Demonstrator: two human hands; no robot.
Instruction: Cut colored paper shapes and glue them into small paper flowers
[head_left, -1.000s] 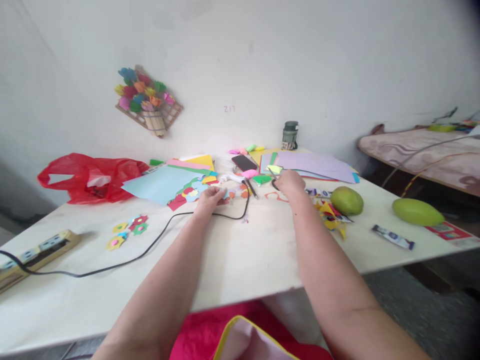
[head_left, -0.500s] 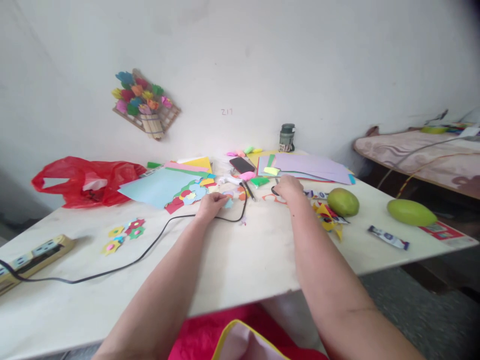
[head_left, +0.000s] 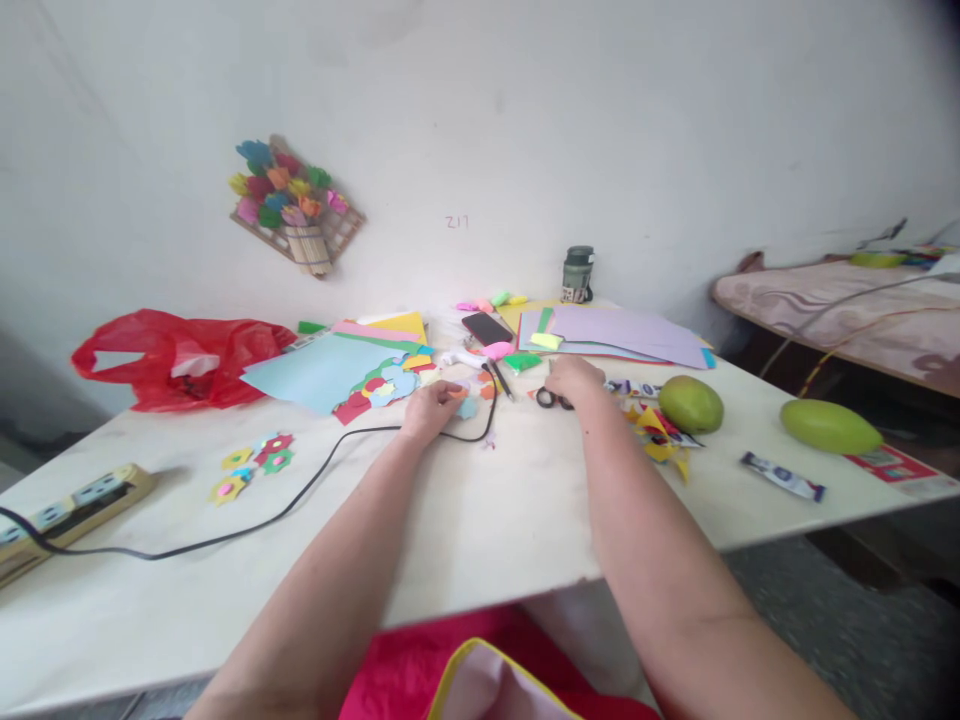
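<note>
Light-blue paper (head_left: 467,408) projected from the right side of the left hand (head_left: 432,410), whose thumb and fingers were drawn into a narrow pinch on it. Scissors (head_left: 546,398) lay well to the right of this hand, close against the right hand (head_left: 576,377), the nearer one; black loops showed at its left and near side, but the blades' axis and its grip could not be told. Between the hands lay a pen (head_left: 502,383); right of both, green fruit (head_left: 691,405) sat on the desk (head_left: 495,520).
</note>
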